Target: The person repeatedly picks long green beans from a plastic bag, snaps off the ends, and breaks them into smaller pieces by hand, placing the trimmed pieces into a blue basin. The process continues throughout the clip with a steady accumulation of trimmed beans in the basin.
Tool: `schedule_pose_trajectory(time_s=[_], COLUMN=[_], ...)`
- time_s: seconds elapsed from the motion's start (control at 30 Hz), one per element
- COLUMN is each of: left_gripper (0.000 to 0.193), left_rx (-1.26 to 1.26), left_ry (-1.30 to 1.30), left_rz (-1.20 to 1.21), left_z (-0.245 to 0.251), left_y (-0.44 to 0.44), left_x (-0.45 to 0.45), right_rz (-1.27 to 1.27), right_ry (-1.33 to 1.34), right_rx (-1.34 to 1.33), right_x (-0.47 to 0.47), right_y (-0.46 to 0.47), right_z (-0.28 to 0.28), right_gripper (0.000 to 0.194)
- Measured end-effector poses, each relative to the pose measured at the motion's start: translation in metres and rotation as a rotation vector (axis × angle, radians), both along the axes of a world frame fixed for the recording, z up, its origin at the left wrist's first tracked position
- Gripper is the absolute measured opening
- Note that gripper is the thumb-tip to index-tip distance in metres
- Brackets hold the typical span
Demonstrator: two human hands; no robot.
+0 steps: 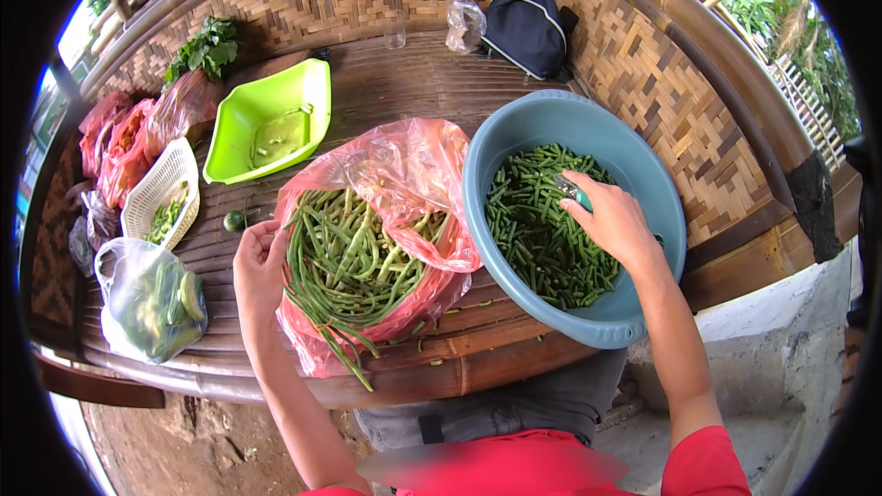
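My right hand (606, 220) reaches inside a blue-grey plastic basin (506, 117) and grips a small knife (583, 200) with a green handle. Its short blade is above a heap of cut long beans (551, 248). With curled fingers, my left hand (260, 267) is at the left rim of a red plastic bag (413, 151). Whether those fingers pinch a bean or the bag is unclear. Uncut long beans (351, 262) fill the bag, and several droop over its front towards the bench edge.
Left of the bag are a lime-green tub (238, 124), a white basket (148, 186), a round green vegetable (235, 221) and a clear bag of vegetables (155, 310). At the back, a dark backpack (527, 27) and a glass (395, 31) stand on the bamboo bench (400, 76).
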State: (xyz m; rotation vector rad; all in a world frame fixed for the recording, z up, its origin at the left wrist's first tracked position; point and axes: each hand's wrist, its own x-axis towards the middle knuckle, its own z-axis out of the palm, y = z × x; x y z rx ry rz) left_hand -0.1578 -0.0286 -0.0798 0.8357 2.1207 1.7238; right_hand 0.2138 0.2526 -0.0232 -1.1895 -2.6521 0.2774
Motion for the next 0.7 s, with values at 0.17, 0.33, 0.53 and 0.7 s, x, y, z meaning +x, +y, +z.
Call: schedule_pose_trajectory(time_s=[0.17,0.33,0.53,0.7], left_gripper=[0.028,0.023,0.023,0.031], left_rx=[0.178,0.260,0.358,0.493], left_ry=[-0.098,-0.085,-0.106,-0.109], left_rz=[-0.047,-0.024,0.042,0.026], left_z=[0.013,0.029,0.061,0.084], left_y=[-0.001,0.003,-0.005,-0.013], left_x=[0.006,0.016,0.030,0.052], right_rz=[0.012,0.009,0.013,0.007], right_ry=[0.000,0.005,0.016,0.009], right_rx=[0.003,0.006,0.005,0.002], right_x=[0.001,0.002,0.002,0.003], right_y=[0.001,0.002,0.002,0.003], right_z=[-0.002,-0.003,-0.003,-0.004], right_gripper=[0.043,0.043,0.042,0.042])
